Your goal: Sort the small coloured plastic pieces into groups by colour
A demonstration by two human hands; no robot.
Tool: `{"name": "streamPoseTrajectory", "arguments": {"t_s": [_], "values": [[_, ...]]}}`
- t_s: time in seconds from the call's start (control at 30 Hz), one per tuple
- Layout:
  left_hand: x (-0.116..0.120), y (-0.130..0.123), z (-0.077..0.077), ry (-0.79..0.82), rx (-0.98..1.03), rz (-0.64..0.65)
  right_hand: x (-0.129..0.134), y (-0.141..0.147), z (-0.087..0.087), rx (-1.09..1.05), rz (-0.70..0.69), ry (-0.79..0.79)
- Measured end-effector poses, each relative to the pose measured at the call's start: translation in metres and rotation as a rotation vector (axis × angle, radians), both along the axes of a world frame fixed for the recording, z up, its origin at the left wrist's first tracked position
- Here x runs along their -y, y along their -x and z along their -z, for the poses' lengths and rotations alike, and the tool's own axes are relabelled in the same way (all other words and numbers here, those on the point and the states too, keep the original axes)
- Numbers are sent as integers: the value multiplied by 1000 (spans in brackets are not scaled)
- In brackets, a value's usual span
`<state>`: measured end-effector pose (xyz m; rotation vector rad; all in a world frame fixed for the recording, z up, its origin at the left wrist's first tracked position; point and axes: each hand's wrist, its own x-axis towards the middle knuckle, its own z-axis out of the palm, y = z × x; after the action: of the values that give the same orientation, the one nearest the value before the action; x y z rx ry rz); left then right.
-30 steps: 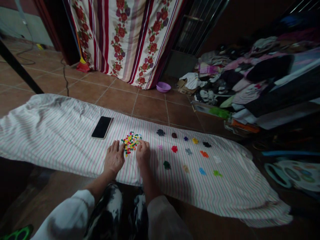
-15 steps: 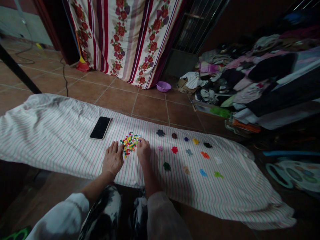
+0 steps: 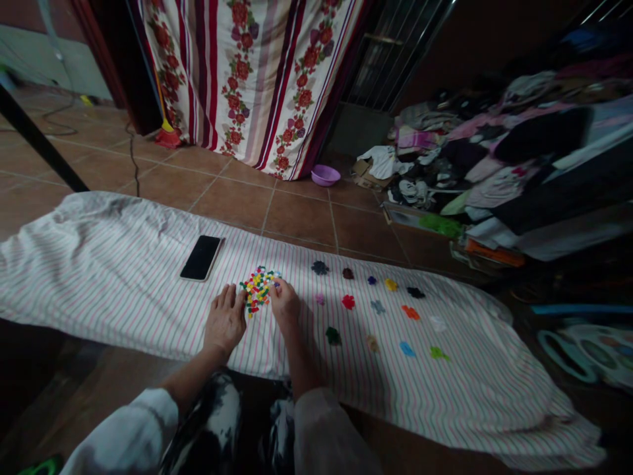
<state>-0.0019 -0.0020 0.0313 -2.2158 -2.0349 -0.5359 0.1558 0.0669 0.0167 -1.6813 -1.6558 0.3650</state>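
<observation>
A mixed pile of small coloured pieces (image 3: 257,289) lies on the striped cloth (image 3: 133,277). My left hand (image 3: 226,318) rests flat at the pile's left edge, fingers spread a little, holding nothing. At the pile's right edge is my right hand (image 3: 285,303), its thumb and fingers pinched together; what is between them is too small to make out. Sorted by colour, separate little heaps sit to the right, among them a dark grey heap (image 3: 320,268), a red heap (image 3: 348,301), a dark green heap (image 3: 333,336) and an orange heap (image 3: 410,312).
A black-screened phone (image 3: 201,258) lies left of the pile. Beyond the cloth are a purple basin (image 3: 325,175), a floral curtain (image 3: 267,79) and a red broom (image 3: 168,135). Piled clothes (image 3: 475,145) stand at the right, above a pale plastic object (image 3: 593,349).
The view has shifted slightly, so the cloth and the things on it appear a little lower. Both hands stay beside the pile in nearly the same poses.
</observation>
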Motion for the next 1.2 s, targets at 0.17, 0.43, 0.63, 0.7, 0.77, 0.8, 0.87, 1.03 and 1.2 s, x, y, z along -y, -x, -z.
{"name": "streamPoseTrajectory", "arguments": {"t_s": [0.17, 0.43, 0.63, 0.7, 0.77, 0.8, 0.87, 1.03, 1.2], "values": [[-1, -1, 0, 0, -2, -6, 2, 1, 2, -33, -4, 0], [0, 1, 1, -25, -2, 9, 5, 5, 3, -26, 28, -52], [0, 2, 3, -53, -2, 29, 6, 6, 6, -35, 53, -111], [0, 2, 2, -51, -7, 21, 7, 5, 8, -66, 61, -123], [0, 2, 2, -47, -17, 18, 6, 5, 10, -103, 78, -120], [0, 2, 1, -48, -21, 18, 6, 5, 11, -119, 85, -115], [0, 2, 1, -57, -28, 20, 5, 5, 12, -145, 96, -105], [0, 3, 2, -71, -32, 23, 6, 3, 9, -159, 132, -171], [0, 5, 5, -83, -34, 28, 16, -7, 0, -175, 32, -249]]}}
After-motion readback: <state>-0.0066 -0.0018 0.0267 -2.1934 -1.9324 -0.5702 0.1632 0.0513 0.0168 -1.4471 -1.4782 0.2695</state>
